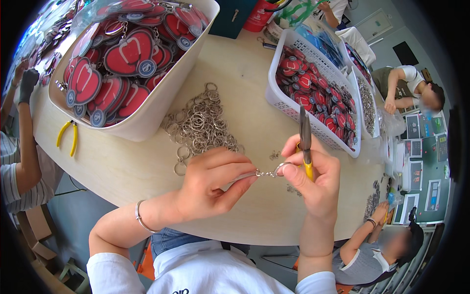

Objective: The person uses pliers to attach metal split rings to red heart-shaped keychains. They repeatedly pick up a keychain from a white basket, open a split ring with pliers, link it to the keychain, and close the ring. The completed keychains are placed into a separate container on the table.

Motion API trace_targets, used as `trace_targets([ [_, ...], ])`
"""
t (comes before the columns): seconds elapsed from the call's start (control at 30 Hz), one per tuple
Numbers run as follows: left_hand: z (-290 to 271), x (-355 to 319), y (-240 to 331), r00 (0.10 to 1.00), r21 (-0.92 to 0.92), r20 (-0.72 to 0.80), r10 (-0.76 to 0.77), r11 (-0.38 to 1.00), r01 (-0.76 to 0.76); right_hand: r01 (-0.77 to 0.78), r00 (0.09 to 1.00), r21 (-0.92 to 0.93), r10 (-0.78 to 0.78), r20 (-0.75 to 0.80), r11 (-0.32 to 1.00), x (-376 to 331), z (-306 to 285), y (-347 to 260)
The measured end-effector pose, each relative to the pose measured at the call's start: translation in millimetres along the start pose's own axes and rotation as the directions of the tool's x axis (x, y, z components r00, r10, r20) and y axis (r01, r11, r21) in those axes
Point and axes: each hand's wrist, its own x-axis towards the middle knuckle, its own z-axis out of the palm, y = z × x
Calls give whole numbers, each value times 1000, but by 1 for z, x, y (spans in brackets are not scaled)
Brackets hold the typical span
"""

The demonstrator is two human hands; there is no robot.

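Observation:
My left hand (210, 180) pinches a flat keychain tag (245, 175), seen edge-on, so its face is hidden. From the tag's end a short metal chain (267, 174) runs across to a key ring (281, 168), gripped between the thumb and fingers of my right hand (317, 179). That same hand also keeps hold of yellow-handled pliers (305, 134), their dark jaws pointing up and away. Just beyond my left hand lies a heap of silver key rings (203, 120). Small metal links (293, 190) are scattered on the table beneath the chain.
A cream bin (152, 115) full of red tags stands far left, another pair of yellow-handled pliers (74, 139) beside it. At the right, a white basket (313, 126) holds more red tags. People work around the table (245, 103), one wearing a dark glove (29, 83).

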Motion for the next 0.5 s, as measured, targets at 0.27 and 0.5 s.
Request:
trace_targets([
  [0.27, -11, -2, -2, 957, 227, 60, 282, 930, -289, 25, 997, -243, -43, -68, 970, -24, 3, 6],
  [0.5, -13, 2, -3, 875, 407, 87, 477, 784, -468, 259, 962, -650, -248, 110, 715, -54, -1, 8],
])
